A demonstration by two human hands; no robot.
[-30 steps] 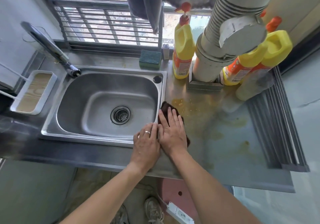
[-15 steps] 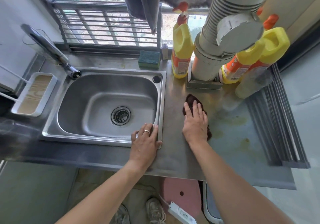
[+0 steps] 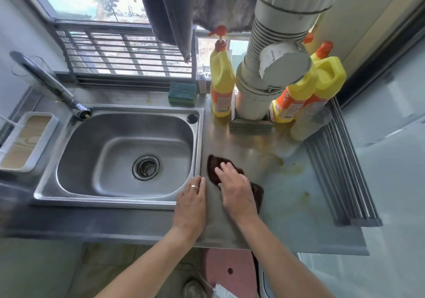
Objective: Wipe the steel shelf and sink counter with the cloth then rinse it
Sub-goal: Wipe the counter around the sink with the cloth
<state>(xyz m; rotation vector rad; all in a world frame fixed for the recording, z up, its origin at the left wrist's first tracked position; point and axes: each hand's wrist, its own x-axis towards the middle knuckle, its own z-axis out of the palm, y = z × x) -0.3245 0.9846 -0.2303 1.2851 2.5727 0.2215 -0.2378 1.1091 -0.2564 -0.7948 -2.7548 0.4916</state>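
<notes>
The right hand (image 3: 236,188) lies flat, fingers straight and angled toward the basin, pressing the dark brown cloth (image 3: 213,166) onto the steel sink counter (image 3: 287,217) — just right of the stainless steel sink (image 3: 124,152). The left hand (image 3: 190,203) rests palm-down, fingers together, on the sink's front right corner — a gold ring (image 3: 194,186) showing.

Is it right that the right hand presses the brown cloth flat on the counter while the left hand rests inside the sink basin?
Not quite. The head view shows the left hand resting on the counter at the sink rim, not inside the basin. The right hand does press the cloth flat.
</notes>
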